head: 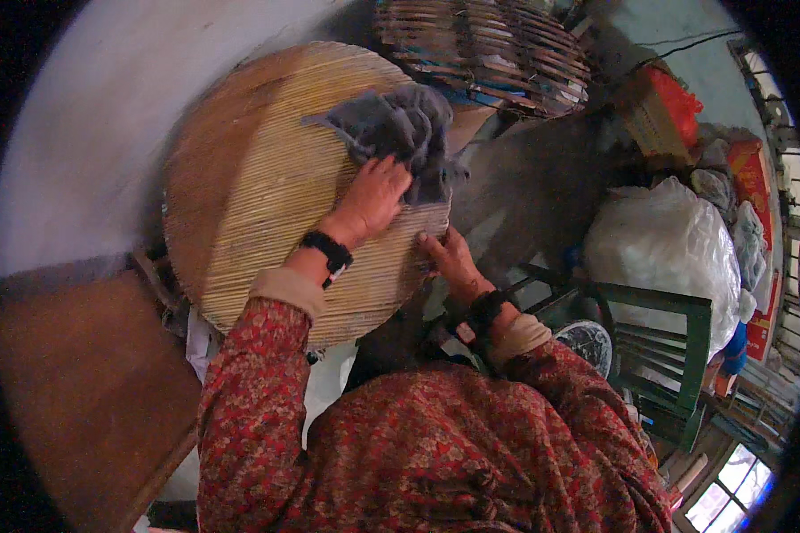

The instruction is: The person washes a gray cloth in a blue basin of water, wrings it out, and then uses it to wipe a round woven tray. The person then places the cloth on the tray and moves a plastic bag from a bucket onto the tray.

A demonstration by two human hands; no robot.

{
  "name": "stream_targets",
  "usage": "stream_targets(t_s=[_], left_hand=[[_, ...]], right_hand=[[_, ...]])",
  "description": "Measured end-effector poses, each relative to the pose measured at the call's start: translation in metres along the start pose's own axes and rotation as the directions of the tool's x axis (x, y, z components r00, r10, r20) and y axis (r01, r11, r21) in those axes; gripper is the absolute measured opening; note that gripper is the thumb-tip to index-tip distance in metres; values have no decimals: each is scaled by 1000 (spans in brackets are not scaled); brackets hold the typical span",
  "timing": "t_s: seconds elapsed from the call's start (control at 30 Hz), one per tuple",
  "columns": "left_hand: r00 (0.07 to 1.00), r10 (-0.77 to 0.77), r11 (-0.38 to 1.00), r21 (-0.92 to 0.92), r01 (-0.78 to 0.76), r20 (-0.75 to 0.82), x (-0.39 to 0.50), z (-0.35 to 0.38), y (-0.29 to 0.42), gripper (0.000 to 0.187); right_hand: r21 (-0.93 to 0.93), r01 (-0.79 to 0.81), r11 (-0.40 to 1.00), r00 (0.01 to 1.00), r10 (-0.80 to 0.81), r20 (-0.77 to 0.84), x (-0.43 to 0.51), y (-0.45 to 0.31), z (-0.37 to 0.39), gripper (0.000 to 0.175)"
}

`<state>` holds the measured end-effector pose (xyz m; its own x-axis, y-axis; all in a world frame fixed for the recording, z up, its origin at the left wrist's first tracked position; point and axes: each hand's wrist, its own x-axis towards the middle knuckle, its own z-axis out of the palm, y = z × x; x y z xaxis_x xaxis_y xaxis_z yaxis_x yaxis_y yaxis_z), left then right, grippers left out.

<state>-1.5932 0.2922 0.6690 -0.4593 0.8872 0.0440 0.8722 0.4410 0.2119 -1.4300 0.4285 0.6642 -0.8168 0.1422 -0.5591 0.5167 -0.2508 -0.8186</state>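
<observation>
A large round lid or board of ribbed, yellowish stalks (280, 173) is in front of me, its left part in brown shade. Bunched on its upper right part is a dark grey cloth (400, 123). My left hand (372, 196) has its curled fingers on the near edge of that cloth, which hides the fingertips. With the thumb on top, my right hand (457, 263) grips the lid's right rim; its other fingers are mostly hidden beneath.
A brown wooden tabletop (87, 373) is at left, below a pale wall (100, 153). A slatted basket (487, 46) stands beyond the lid. On the right are a green chair (697, 360), a large clear plastic bag (660, 246) and a cardboard box (650, 116).
</observation>
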Motion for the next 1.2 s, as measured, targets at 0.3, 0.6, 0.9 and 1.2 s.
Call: stream_targets(t_s=[0.3, 0.6, 0.9, 1.2], left_hand=[[994, -100, 987, -126, 103, 33, -208, -19, 49, 48], [981, -193, 966, -180, 185, -25, -191, -12, 53, 45], [945, -188, 979, -135, 156, -269, -45, 0, -27, 47], [866, -350, 932, -45, 359, -358, 34, -30, -183, 44]], right_hand=[[-97, 5, 995, 999, -9, -42, 1, 0, 1, 34], [9, 97, 995, 992, -98, 80, 10, 10, -7, 33], [-63, -43, 997, 999, 43, 7, 3, 1, -5, 37], [-46, 8, 999, 1000, -8, 0, 2, 1, 0, 38]])
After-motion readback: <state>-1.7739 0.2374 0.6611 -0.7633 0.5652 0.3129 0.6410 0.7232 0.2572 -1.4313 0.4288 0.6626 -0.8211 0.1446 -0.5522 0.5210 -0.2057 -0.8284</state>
